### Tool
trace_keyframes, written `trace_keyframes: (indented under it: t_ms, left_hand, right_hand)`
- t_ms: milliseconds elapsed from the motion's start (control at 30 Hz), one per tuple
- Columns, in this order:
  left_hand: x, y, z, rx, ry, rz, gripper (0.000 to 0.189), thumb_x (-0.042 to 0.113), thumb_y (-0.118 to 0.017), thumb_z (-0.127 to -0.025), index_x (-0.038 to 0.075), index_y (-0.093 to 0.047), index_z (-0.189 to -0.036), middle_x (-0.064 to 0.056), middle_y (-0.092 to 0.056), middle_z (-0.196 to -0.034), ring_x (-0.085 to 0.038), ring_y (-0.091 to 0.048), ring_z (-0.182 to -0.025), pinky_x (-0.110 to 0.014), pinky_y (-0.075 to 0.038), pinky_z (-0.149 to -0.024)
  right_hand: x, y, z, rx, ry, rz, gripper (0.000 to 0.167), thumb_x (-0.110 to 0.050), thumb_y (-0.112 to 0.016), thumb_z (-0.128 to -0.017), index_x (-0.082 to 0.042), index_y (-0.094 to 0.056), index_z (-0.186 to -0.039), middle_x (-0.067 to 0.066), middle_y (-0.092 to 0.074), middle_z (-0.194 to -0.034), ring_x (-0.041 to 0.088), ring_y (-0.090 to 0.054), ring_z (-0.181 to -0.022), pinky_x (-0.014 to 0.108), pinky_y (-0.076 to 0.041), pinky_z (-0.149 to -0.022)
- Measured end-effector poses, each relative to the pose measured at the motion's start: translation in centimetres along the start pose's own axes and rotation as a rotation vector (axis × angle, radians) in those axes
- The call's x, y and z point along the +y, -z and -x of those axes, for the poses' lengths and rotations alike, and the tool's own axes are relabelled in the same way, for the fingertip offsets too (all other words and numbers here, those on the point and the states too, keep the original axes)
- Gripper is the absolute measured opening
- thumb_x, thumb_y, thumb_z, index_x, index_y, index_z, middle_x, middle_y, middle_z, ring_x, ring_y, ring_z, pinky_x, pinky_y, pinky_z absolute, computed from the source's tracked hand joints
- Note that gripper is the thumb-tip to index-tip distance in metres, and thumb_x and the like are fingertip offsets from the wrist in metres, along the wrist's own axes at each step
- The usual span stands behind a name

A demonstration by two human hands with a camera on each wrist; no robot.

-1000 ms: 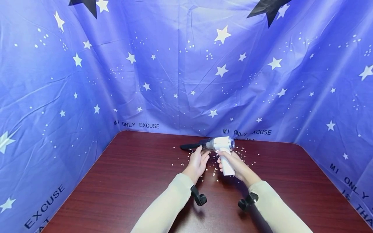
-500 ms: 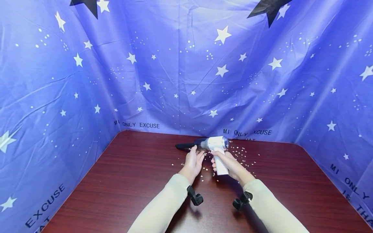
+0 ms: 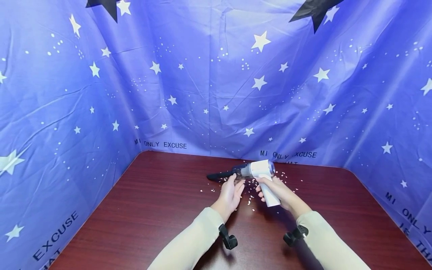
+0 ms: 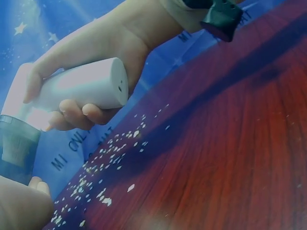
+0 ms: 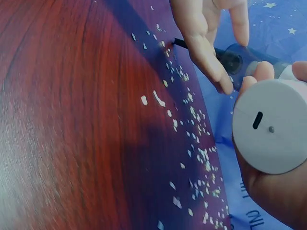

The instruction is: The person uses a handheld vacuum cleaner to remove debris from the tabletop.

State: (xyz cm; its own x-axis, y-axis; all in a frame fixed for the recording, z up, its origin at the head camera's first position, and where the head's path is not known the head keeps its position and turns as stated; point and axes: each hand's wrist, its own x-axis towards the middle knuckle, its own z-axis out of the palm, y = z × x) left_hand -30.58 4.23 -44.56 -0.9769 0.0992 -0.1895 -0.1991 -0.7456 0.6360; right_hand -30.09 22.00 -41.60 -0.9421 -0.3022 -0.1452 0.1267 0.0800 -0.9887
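A white handheld vacuum cleaner [image 3: 261, 168] with a see-through dust cup and a long black nozzle [image 3: 219, 175] is held over the table, nozzle pointing left. My right hand [image 3: 281, 191] grips its handle, fingers wrapped round it; the handle's round end shows large in the right wrist view. Beneath the dust cup [image 4: 19, 148], my left hand [image 3: 231, 195] supports the vacuum with fairly straight fingers, its thumb touching the cup's side. Small pale flakes [image 5: 192, 134] lie scattered on the tabletop below and around both hands.
The dark red wooden table [image 3: 141, 210] meets blue curtains [image 3: 209, 75] with white stars at its back and sides. Each sleeve carries a black wrist camera, the left camera [image 3: 227, 238] and the right camera [image 3: 294, 235] hanging over the table.
The vacuum first swung slightly left with both hands, then back to the right and a little nearer to me. Both hands keep their places on it.
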Motion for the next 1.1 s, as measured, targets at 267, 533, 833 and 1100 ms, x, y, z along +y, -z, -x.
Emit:
trace_keyframes:
  t_ms: [267,533,833,1100]
  left_hand:
    - [-0.8,-0.3,0.7,-0.013,-0.01,0.009,0.053,0.021,-0.037,-0.108,-0.014,-0.027,-0.147,-0.034,-0.029,-0.153,-0.038,-0.033,-0.143,-0.042,-0.024,-0.121]
    - [-1.0,-0.1,1.8,0.007,-0.035,0.017,0.054,0.023,-0.037,-0.106,-0.015,-0.032,-0.144,-0.033,-0.037,-0.148,-0.038,-0.038,-0.141,-0.044,-0.022,-0.121]
    - [-0.4,0.4,2.5,0.018,-0.048,0.019,0.055,0.025,-0.041,-0.102,-0.014,-0.032,-0.141,-0.033,-0.038,-0.144,-0.039,-0.039,-0.14,-0.044,-0.024,-0.12]
    - [-0.5,0.5,2.7,0.008,-0.055,0.024,0.053,0.026,-0.043,-0.101,-0.012,-0.035,-0.138,-0.029,-0.042,-0.138,-0.04,-0.04,-0.139,-0.044,-0.024,-0.12]
  right_hand:
    - [-0.6,0.9,0.7,-0.036,-0.024,0.05,0.026,-0.028,-0.057,-0.1,-0.002,-0.053,-0.103,0.005,-0.063,-0.078,0.013,-0.06,-0.061,0.028,-0.057,-0.053]
    - [-0.6,0.7,1.0,-0.092,-0.036,0.035,0.023,-0.029,-0.057,-0.1,-0.006,-0.054,-0.099,0.004,-0.059,-0.076,0.011,-0.058,-0.059,0.025,-0.054,-0.051]
    - [-0.5,0.3,0.9,-0.111,-0.045,0.026,0.024,-0.03,-0.058,-0.1,-0.007,-0.055,-0.1,0.005,-0.059,-0.077,0.011,-0.058,-0.06,0.024,-0.054,-0.052]
    - [-0.7,0.3,1.3,-0.108,-0.026,0.079,0.027,-0.032,-0.06,-0.099,-0.005,-0.055,-0.098,0.007,-0.059,-0.079,0.012,-0.059,-0.06,0.025,-0.055,-0.052]
